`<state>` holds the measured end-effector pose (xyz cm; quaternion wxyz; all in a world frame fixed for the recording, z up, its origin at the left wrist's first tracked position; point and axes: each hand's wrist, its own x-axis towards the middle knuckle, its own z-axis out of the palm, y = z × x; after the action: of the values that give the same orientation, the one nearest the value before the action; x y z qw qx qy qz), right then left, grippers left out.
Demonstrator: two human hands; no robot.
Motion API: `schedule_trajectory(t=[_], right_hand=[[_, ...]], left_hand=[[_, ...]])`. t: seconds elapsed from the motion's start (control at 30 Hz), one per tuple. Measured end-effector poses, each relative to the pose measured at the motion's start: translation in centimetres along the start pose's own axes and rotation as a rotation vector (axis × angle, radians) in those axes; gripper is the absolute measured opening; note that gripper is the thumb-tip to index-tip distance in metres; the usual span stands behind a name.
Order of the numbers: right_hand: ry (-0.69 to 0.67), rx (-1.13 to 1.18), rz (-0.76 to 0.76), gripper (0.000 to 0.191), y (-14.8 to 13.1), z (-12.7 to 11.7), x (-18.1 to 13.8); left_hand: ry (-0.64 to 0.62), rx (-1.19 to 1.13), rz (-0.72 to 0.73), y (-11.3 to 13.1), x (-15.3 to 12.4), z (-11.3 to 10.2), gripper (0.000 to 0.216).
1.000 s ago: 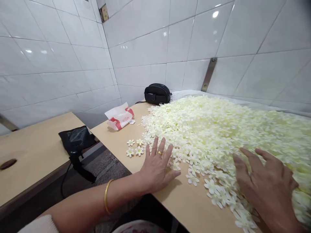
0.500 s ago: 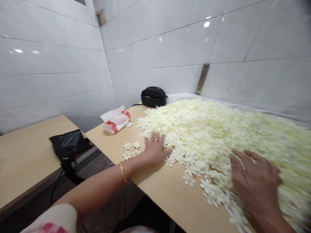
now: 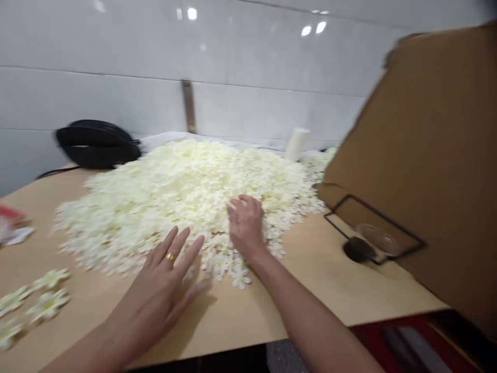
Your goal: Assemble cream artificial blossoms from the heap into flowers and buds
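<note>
A large heap of small cream-white fabric flowers [image 3: 194, 181] covers the middle of a light wooden table [image 3: 318, 280]. My left hand [image 3: 163, 285], wearing a gold ring, lies flat with fingers spread at the heap's near edge. My right hand [image 3: 245, 223] rests on the front of the heap, fingers curled down into the flowers; whether it grips any is hidden. A few loose flowers [image 3: 34, 298] lie apart at the left edge.
A black pouch [image 3: 97, 142] sits at the back left by the tiled wall. A big brown cardboard sheet [image 3: 427, 171] leans at the right, with a black wire frame and a dark round object [image 3: 357, 248] at its foot. A white cylinder [image 3: 297, 143] stands behind the heap.
The view has swung right, bringing the cardboard sheet into sight. My right hand has reached forward onto the heap. My left hand has moved back to the heap's near edge.
</note>
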<state>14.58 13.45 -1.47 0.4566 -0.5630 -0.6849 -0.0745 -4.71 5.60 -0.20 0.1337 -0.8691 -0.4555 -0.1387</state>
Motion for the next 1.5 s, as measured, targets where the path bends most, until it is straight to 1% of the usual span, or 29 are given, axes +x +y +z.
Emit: schedule_trajectory(t=[0.1, 0.2, 0.27, 0.37, 0.53, 0.63, 0.7, 0.8, 0.97, 1.1, 1.23, 1.33, 1.43, 1.5], right_hand=[[0.018, 0.036, 0.038, 0.027, 0.3, -0.1, 0.3], [0.054, 0.100, 0.081, 0.027, 0.5, -0.4, 0.7], [0.074, 0.159, 0.102, 0.026, 0.6, -0.7, 1.0], [0.104, 0.242, 0.117, 0.025, 0.8, -0.9, 1.3], [0.125, 0.271, 0.150, 0.022, 1.2, -0.7, 1.6], [0.126, 0.260, 0.143, 0.021, 1.3, -0.5, 1.6], [0.124, 0.243, 0.136, 0.021, 1.3, -0.4, 1.5], [0.109, 0.220, 0.114, 0.020, 1.2, -0.2, 1.4], [0.103, 0.197, 0.062, 0.020, 0.9, -0.5, 1.3], [0.084, 0.178, 0.004, 0.021, 0.6, -1.0, 1.2], [0.023, 0.161, -0.094, 0.020, 0.4, -1.0, 1.1], [-0.030, 0.142, -0.104, 0.019, 0.4, -0.8, 0.9], [-0.063, 0.152, -0.091, 0.019, 0.3, -0.7, 0.8], [-0.062, 0.180, -0.078, 0.020, 0.0, -0.6, 0.7]], left_hand=[[0.070, 0.047, 0.209, 2.1, 1.2, 2.3, 0.060], [0.108, 0.086, 0.326, 3.5, 2.5, 3.7, 0.062], [0.119, 0.092, 0.372, 3.9, 3.3, 4.3, 0.060], [0.124, 0.080, 0.367, 4.1, 4.7, 5.2, 0.057], [0.112, 0.043, 0.250, 3.7, 7.8, 6.4, 0.042], [0.132, 0.066, 0.246, 3.9, 9.1, 6.5, 0.035], [0.158, 0.070, 0.263, 4.2, 9.5, 6.4, 0.032], [0.186, 0.033, 0.256, 4.6, 9.2, 6.0, 0.030], [0.212, -0.007, 0.243, 5.2, 7.4, 4.8, 0.032], [0.292, -0.014, 0.256, 5.8, 5.7, 4.4, 0.037], [0.395, -0.073, 0.357, 5.2, 4.3, 5.2, 0.035], [0.450, -0.020, 0.477, 4.0, 3.8, 5.6, 0.029], [0.425, 0.097, 0.626, 3.3, 3.9, 5.1, 0.029], [0.378, 0.142, 0.656, 3.7, 4.1, 4.6, 0.031]])
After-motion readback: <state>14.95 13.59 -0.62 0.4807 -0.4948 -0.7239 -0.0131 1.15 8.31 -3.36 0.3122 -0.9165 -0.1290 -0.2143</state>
